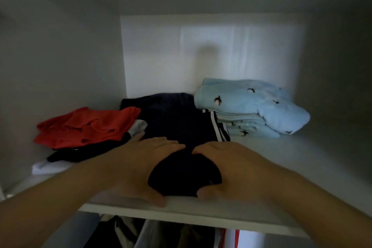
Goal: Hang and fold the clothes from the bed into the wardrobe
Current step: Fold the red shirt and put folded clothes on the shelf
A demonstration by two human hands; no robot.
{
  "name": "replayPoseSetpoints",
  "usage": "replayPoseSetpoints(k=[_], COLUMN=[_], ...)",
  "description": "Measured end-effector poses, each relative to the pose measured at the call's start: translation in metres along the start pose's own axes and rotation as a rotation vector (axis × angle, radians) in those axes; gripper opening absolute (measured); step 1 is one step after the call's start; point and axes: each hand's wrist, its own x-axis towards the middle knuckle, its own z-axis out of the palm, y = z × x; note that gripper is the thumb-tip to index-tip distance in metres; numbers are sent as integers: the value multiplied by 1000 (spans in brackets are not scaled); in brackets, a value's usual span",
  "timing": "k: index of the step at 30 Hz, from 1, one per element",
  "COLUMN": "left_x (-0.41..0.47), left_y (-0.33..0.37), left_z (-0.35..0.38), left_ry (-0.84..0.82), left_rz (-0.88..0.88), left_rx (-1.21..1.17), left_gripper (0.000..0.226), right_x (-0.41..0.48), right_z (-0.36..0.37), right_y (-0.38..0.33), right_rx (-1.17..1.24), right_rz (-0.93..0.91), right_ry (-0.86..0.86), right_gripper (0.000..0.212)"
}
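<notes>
A folded dark navy garment lies in the middle of the white wardrobe shelf. My left hand lies on its left front part, fingers over the top and thumb at the shelf's front. My right hand mirrors it on the right, thumb tucked under the garment's front fold. Both hands clasp the garment's near end between them.
A red garment sits on a black and white pile at the left. A folded light blue garment with small dark birds sits at the right. White wardrobe walls close in on all sides. Hanging clothes show below the shelf.
</notes>
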Motion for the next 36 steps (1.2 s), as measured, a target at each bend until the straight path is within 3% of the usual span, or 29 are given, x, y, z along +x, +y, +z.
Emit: replayPoseSetpoints(k=[4, 9, 12, 17, 19, 23, 27, 30, 33, 36], left_x=[2, -2, -7, -15, -16, -15, -12, -11, -8, -8], left_y=[-15, -20, -23, -25, -26, -34, -35, -32, -31, -30], left_z=[-15, -18, -18, -24, -25, -20, -14, -22, -30, -25], left_ry=[-24, 47, 96, 20, 27, 70, 14, 121, 272, 223], left_rz=[-19, -48, -110, -134, -156, -165, -130, -71, -63, -115], left_rx=[-268, -419, -558, -527, -566, -599, -486, -487, -777, -998], left_gripper=[103, 74, 63, 78, 78, 81, 96, 87, 76, 70], right_x=[3, 2, 1, 0, 1, 0, -1, 0, 0, -2], right_z=[-12, -8, -15, -23, -18, -4, -6, -12, -17, -13], right_y=[16, 24, 32, 45, 46, 48, 54, 56, 60, 63], right_rx=[176, 145, 261, 319, 262, 250, 281, 371, 663, 787], right_rz=[26, -29, 25, 104, 107, 61, 18, 33, 113, 147], right_ry=[-19, -44, -40, -35, 36, 15, 198, 342, 437, 391], right_gripper=[69, 76, 76, 69, 75, 93, 55, 44, 43, 41])
